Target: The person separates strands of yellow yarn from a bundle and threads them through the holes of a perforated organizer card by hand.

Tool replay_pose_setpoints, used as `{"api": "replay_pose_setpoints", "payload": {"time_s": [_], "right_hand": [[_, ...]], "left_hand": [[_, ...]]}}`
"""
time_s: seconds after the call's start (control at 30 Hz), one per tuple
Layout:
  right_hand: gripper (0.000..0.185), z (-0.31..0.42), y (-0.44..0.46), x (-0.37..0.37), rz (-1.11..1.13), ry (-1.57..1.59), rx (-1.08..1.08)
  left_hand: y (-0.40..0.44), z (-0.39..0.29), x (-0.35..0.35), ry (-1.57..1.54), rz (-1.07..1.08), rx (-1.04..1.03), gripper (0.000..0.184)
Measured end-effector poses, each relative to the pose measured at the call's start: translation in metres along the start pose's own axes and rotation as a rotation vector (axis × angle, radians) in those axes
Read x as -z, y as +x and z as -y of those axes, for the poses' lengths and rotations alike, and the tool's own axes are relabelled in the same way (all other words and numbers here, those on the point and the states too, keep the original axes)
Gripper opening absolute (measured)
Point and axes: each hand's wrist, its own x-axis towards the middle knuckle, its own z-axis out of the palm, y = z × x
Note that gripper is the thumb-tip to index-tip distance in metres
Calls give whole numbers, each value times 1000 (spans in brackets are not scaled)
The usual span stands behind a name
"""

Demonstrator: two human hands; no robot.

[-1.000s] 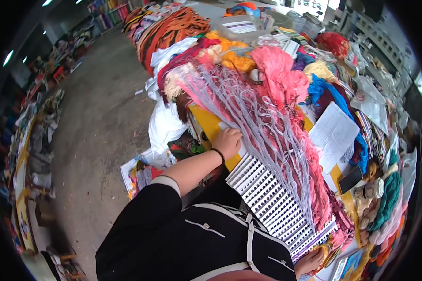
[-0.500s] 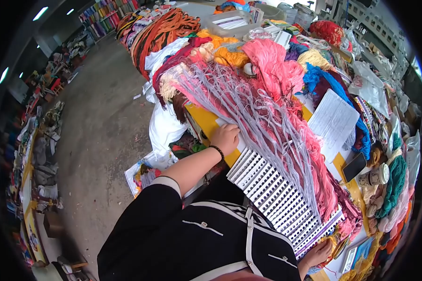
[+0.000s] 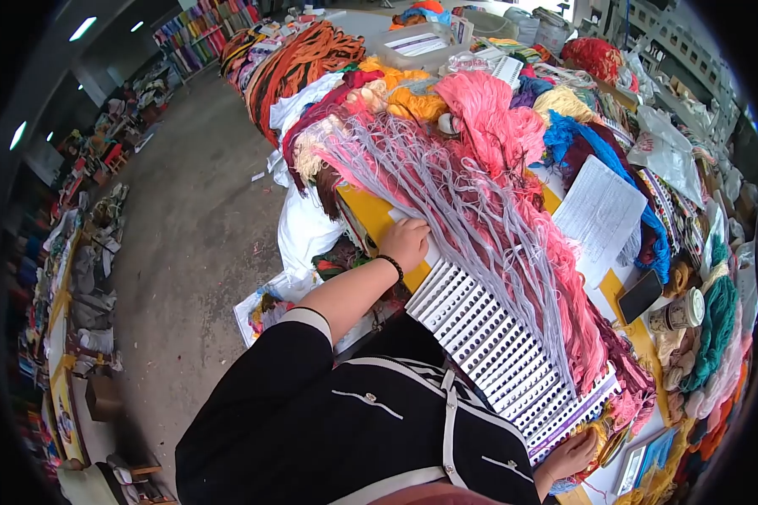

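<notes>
A row of white cards with dark holes (image 3: 497, 353) lies along the near table edge, fanned so they overlap. Long lavender and pink yarn strands (image 3: 480, 219) run lengthwise over the table and cover the cards' far ends. My left hand (image 3: 406, 244), with a dark bead bracelet at the wrist, rests at the cards' left end by a white paper edge. Its fingers are bent in beside the lavender strands, and what lies under the fingertips is hidden. My right hand (image 3: 568, 454) lies at the cards' right end, fingers extended against yellow yarn (image 3: 600, 438).
A written sheet (image 3: 600, 210), a black phone (image 3: 640, 296) and a paper cup (image 3: 678, 311) sit to the right. Blue yarn (image 3: 594, 139) and green yarn (image 3: 716, 316) are heaped there. A plastic bin (image 3: 414, 50) stands at the back. Concrete floor (image 3: 177, 227) stretches left.
The view has shifted slightly, so the floor and left side appear a little further right. Both hands stay in about the same places beside the cards.
</notes>
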Motion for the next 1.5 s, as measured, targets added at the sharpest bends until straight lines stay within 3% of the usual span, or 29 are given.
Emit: {"api": "replay_pose_setpoints", "payload": {"time_s": [0.83,1.0,1.07,1.2,1.23,1.5], "right_hand": [[24,1,-1,3,23,62,-38],[25,0,-1,2,5,47,1],[20,32,10,25,-94,-50,103],[21,34,10,25,-47,-95,37],[19,29,9,22,-118,-63,124],[18,41,11,28,-92,-36,114]], "left_hand": [[1,-2,2,67,75,26,22],[-1,1,-2,50,-5,16,22],[1,-2,3,27,31,28,20],[-1,-2,0,29,7,46,21],[0,-1,-1,18,-3,31,21],[-1,4,-5,-16,-39,11,21]]}}
